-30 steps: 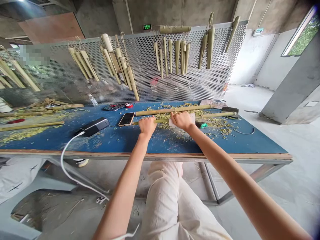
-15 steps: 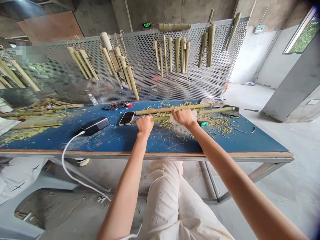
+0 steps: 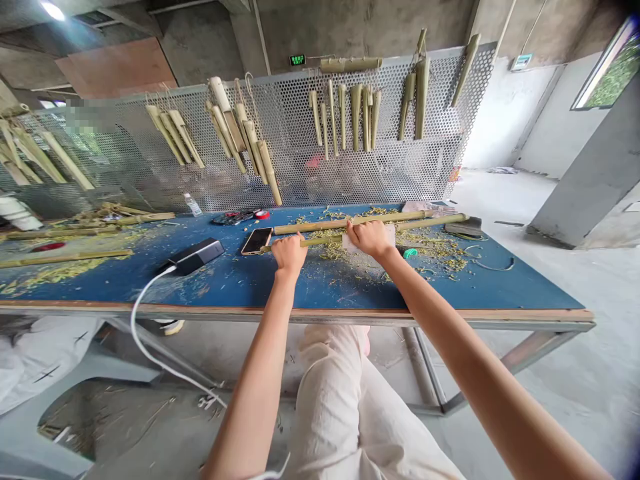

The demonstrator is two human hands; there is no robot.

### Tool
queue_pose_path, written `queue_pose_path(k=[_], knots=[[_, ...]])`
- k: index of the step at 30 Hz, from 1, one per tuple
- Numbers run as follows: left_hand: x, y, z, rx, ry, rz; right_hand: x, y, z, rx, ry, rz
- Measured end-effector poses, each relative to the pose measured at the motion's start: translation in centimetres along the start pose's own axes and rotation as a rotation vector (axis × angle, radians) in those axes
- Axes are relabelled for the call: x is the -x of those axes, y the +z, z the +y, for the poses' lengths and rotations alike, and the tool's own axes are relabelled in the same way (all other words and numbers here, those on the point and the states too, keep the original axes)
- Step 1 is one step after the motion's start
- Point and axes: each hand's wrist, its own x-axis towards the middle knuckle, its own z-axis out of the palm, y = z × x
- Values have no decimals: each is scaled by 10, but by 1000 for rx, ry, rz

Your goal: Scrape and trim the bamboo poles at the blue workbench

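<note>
Head view, phone point(image 3: 257, 241) beside held pole point(image 3: 323, 241), shavings point(image 3: 440, 252), second pole point(image 3: 311, 227) behind

a perforated metal panel point(image 3: 295, 180) stands along the rear of the blue-topped, metal-framed workbench point(image 3: 500, 287). i note a bare concrete wall point(image 3: 400, 27) beyond, with a lit green exit sign point(image 3: 297, 60) before it; grey pillar point(image 3: 595, 160) and window point(image 3: 607, 67) at far right, greenery outside; floor point(image 3: 590, 373) pale grey, scraps lying at lower left; one ceiling lamp point(image 3: 53, 11) lit, upper left.

Blue tabletop point(image 3: 240, 290) bears shavings point(image 3: 443, 252) and a phone point(image 3: 257, 241).
</note>
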Motion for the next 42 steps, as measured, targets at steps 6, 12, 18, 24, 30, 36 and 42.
queue_pose_path(k=[6, 12, 18, 24, 30, 36, 42], knots=[[5, 0, 11, -18, 118, -90, 3, 4, 0, 4, -81, -57], [4, -1, 4, -42, 6, -53, 0, 2, -1, -14, -6, -21], [7, -2, 8, -39, 96, -107, 4, 6, -1, -12, -79, -70], [5, -3, 6, -68, 44, -92, 2, 5, -1, -23, -16, -32], [5, -4, 6, -62, 29, -80, 2, 4, -2, -16, -20, -36], [4, -5, 6, -51, 58, -104, 2, 5, -2, 0, -81, -75], [4, -7, 5, -32, 14, -99, 2, 4, -3, 1, -24, -46]])
